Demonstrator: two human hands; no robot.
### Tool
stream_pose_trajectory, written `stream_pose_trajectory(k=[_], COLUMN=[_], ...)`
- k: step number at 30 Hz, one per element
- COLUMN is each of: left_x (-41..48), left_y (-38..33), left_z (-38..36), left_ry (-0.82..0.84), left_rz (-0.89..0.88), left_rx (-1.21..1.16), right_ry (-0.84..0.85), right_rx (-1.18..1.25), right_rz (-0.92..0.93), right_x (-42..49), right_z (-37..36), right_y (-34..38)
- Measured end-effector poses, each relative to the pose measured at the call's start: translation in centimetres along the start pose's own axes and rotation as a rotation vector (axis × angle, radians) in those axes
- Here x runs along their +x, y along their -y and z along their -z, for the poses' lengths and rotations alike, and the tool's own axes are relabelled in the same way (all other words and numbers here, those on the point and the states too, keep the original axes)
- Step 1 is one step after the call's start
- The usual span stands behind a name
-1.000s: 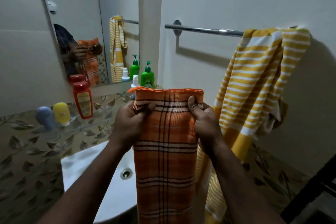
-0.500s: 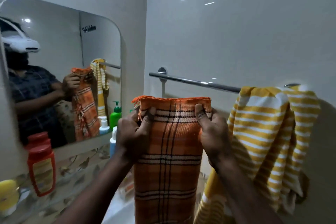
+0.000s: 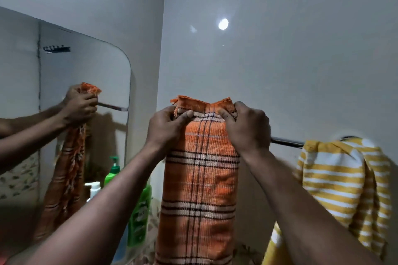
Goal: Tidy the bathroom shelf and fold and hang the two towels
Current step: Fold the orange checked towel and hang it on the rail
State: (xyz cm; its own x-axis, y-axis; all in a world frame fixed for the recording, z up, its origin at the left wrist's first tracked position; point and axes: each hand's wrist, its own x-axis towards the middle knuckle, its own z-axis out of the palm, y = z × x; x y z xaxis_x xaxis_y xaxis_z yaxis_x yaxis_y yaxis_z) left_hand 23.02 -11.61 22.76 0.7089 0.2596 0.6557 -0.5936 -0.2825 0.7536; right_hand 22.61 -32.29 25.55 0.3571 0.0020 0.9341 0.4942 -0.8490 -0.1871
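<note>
An orange plaid towel (image 3: 200, 183), folded into a long strip, hangs down in front of the wall. My left hand (image 3: 167, 128) pinches its top left corner and my right hand (image 3: 247, 127) grips its top right corner, both held above the chrome towel bar (image 3: 286, 142). Most of the bar is hidden behind the towel and my hands. A yellow and white striped towel (image 3: 344, 187) is draped loosely over the bar's right end.
A mirror (image 3: 64, 114) on the left wall reflects my hands and the orange towel. Below it stand a green pump bottle (image 3: 140, 217) and a white bottle (image 3: 93, 189). Leaf-patterned tiles line the lower wall.
My hands have lifted the orange towel from chest height to above the bar. The view has tilted upward, so the basin and the red bottle have dropped out of sight.
</note>
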Motion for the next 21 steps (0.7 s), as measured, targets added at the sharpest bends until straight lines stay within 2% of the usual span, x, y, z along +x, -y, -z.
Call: stream_pose_trajectory(k=[2, 6, 10, 12, 14, 16, 17, 18, 21], left_x=[2.0, 6.0, 7.9, 8.4, 8.8, 9.4, 9.6, 9.8, 9.8], left_y=[0.1, -0.4, 0.0, 0.6, 0.9, 0.8, 0.7, 0.5, 0.8], left_z=[0.1, -0.4, -1.9, -2.3, -2.3, -2.4, -2.5, -2.6, -2.5], left_ry=[0.002, -0.069, 0.093, 0.11, 0.093, 0.09, 0.104, 0.11, 0.059], left_rz=[-0.046, -0.187, -0.132, -0.106, -0.095, -0.084, -0.078, -0.077, -0.081], left_rx=[0.053, 0.405, 0.628, 0.62, 0.6, 0.607, 0.62, 0.635, 0.66], right_ry=[0.01, 0.045, 0.122, 0.117, 0.021, -0.047, 0.022, 0.167, 0.591], right_rx=[-0.095, -0.323, -0.496, -0.564, -0.527, -0.386, -0.321, -0.289, -0.444], right_rz=[0.028, 0.057, 0.098, 0.134, 0.216, 0.34, 0.364, 0.343, 0.235], right_x=[1.6, 4.8, 5.6, 5.4, 4.9, 4.3, 4.0, 3.6, 2.3], right_z=[0.0, -0.5, -1.8, -2.1, -1.2, -0.2, 0.2, 0.2, -1.6], right_y=[0.5, 1.1, 0.7, 0.6, 1.1, 2.3, 2.9, 3.5, 4.5])
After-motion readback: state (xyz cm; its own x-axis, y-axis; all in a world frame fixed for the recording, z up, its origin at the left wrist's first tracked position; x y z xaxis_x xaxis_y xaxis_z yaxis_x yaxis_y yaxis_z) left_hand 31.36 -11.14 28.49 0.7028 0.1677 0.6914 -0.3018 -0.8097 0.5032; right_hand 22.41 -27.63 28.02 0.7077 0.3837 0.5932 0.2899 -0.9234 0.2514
